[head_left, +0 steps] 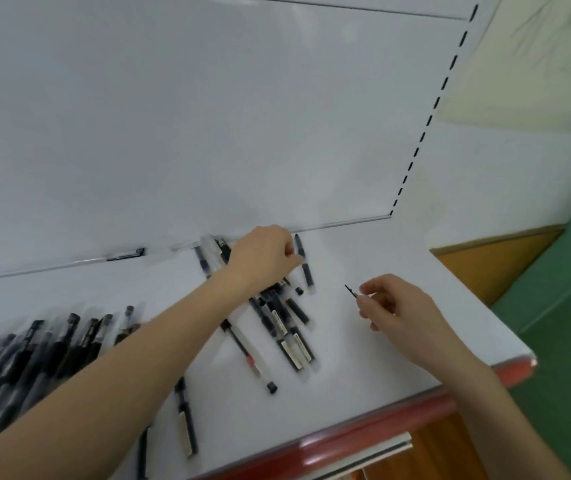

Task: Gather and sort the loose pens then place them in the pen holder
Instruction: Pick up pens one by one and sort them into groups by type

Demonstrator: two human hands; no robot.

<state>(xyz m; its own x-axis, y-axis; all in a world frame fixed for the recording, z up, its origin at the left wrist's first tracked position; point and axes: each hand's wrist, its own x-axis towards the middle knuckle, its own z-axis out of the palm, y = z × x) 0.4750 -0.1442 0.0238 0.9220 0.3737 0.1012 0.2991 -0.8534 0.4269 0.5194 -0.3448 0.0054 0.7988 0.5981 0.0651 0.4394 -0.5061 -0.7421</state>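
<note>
Room is left on the right of the table (363,382); the left and middle are taken up.
The left side is blocked by a row of pens (34,355), and the middle by a heap of pens (284,327) crossed by the left forearm (121,375). A bare strip is found between the heap and the red edge (381,424), with the right hand (395,306) and its refill (351,291) held over it. The far side is closed by a white panel (208,116). Near, a lone pen (185,417) lies in the way.
</note>
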